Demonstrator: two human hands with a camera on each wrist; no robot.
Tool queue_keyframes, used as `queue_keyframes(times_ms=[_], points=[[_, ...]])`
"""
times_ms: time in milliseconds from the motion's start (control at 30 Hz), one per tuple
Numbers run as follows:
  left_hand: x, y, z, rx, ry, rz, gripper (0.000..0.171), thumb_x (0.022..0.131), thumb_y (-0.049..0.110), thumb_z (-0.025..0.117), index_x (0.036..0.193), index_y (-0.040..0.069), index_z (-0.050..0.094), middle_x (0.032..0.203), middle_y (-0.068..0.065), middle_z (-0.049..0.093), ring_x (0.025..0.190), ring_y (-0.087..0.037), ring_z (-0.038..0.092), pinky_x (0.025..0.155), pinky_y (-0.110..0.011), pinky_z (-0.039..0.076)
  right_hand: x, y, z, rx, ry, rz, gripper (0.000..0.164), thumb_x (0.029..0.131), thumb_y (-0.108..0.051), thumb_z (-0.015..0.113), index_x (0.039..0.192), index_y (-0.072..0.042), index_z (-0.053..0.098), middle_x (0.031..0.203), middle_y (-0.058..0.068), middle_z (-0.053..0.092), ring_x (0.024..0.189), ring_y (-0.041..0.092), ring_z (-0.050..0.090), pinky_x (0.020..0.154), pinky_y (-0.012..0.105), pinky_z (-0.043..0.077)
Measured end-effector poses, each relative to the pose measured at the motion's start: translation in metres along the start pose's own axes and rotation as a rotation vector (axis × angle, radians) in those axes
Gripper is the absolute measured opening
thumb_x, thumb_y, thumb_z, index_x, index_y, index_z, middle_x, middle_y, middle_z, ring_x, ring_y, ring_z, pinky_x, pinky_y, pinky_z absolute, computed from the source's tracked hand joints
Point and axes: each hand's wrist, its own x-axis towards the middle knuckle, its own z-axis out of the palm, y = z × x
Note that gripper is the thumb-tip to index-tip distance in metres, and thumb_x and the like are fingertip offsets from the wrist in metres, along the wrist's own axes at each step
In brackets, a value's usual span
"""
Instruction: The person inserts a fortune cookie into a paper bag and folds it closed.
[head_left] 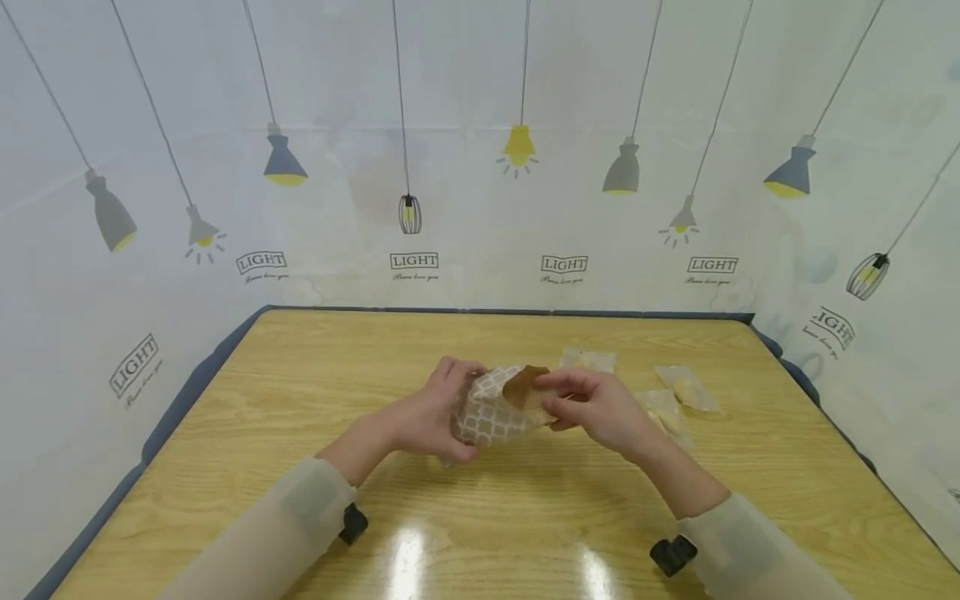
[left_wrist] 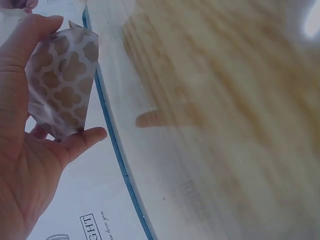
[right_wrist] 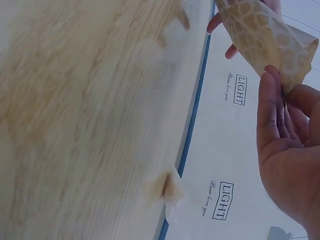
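A small brown paper bag (head_left: 491, 412) with a white lattice pattern is held up over the table, tilted, its open mouth towards the right. My left hand (head_left: 433, 417) grips the bag's left end, thumb on the near side and fingers on the far side. In the left wrist view the patterned side of the bag (left_wrist: 65, 80) lies between thumb and fingers. My right hand (head_left: 600, 410) pinches the edge of the mouth, where the plain brown inside shows. From the right wrist, the thumb and fingertips of the right hand (right_wrist: 287, 150) meet at the bag's corner.
Three small clear packets with pale contents lie behind and right of my right hand: one at the back (head_left: 588, 360), one at the right (head_left: 687, 388), one partly behind the wrist (head_left: 666, 412). The wooden table (head_left: 315, 358) ends at a printed backdrop (head_left: 465, 183).
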Motion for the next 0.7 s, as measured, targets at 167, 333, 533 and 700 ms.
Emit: queue_keyframes(times_ms=[167, 333, 533, 700], points=[[0.000, 0.000, 0.000, -0.010, 0.017, -0.023, 0.123, 0.069, 0.026, 0.102, 0.166, 0.021, 0.026, 0.156, -0.018, 0.032, 0.139, -0.034, 0.045, 0.120, -0.059, 0.051, 0.002, 0.000, 0.003, 0.030, -0.011, -0.023, 0.031, 0.107, -0.018, 0.073, 0.135, -0.005, 0.075, 0.134, 0.019, 0.072, 0.099, 0.019, 0.077, 0.089, 0.045, 0.070], [0.002, -0.001, 0.003, -0.018, 0.033, -0.034, 0.125, 0.069, 0.028, 0.103, 0.167, 0.021, 0.026, 0.156, -0.018, 0.033, 0.139, -0.034, 0.046, 0.121, -0.059, 0.050, 0.004, -0.001, 0.010, 0.116, -0.030, -0.036, 0.031, 0.108, -0.021, 0.072, 0.130, 0.000, 0.076, 0.131, 0.019, 0.071, 0.102, 0.018, 0.076, 0.095, 0.043, 0.068], [0.004, 0.001, 0.005, -0.005, 0.035, -0.045, 0.126, 0.070, 0.030, 0.103, 0.168, 0.022, 0.024, 0.155, -0.016, 0.033, 0.136, -0.032, 0.048, 0.119, -0.055, 0.052, 0.003, -0.004, 0.018, 0.060, -0.028, -0.022, 0.028, 0.103, -0.024, 0.079, 0.125, -0.007, 0.080, 0.126, 0.009, 0.071, 0.102, 0.020, 0.069, 0.088, 0.037, 0.064], [0.006, 0.002, 0.006, 0.004, 0.026, -0.040, 0.125, 0.071, 0.028, 0.102, 0.168, 0.021, 0.024, 0.155, -0.015, 0.032, 0.135, -0.030, 0.048, 0.119, -0.052, 0.053, 0.004, -0.004, 0.022, 0.037, -0.006, -0.024, 0.021, 0.101, -0.021, 0.081, 0.115, -0.005, 0.083, 0.113, 0.005, 0.070, 0.094, 0.020, 0.065, 0.080, 0.031, 0.060]])
